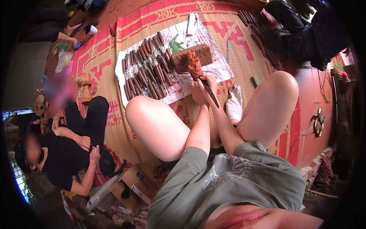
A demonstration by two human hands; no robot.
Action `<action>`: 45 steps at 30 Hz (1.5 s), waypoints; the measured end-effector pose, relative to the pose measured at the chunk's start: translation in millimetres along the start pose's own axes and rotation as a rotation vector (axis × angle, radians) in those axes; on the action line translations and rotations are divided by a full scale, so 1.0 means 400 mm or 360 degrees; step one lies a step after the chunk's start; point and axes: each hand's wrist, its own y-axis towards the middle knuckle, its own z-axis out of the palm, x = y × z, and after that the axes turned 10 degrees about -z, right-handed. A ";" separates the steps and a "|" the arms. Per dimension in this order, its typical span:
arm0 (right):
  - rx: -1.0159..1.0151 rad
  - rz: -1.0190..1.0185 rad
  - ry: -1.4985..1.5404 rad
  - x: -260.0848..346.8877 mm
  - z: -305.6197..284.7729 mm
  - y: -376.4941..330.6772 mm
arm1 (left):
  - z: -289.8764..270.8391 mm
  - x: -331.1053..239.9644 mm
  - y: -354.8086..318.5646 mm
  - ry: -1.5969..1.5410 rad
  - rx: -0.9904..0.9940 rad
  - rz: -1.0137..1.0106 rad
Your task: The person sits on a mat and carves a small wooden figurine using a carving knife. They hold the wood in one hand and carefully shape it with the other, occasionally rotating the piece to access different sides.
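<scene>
Firstly, left side of the frame: one seated person (68, 156) in black. Left of centre: rows of brown-handled tools (143, 72), laid on a white cloth (221, 68). Upper centre: one brown block (205, 54), on the cloth; overlapping it in view, one small reddish figure (196, 68). Centre: my left hand (198, 93), curled closed at the figure's base, fingers partly hidden; just right, my right hand (211, 82), closed around one slim dark tool (212, 95). Right of centre: one white sock (234, 102).
</scene>
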 end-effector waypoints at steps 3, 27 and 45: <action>0.0130 0.0105 -0.0032 -0.011 -0.009 -0.005 | -0.012 -0.034 -0.001 0.0048 0.0124 -0.0255; 0.0051 0.0170 -0.0015 -0.011 0.005 -0.016 | 0.011 0.007 -0.007 0.0055 -0.0093 0.0066; 0.0101 0.0203 -0.0081 -0.017 0.018 -0.023 | 0.010 0.028 0.007 0.0070 0.0072 -0.0120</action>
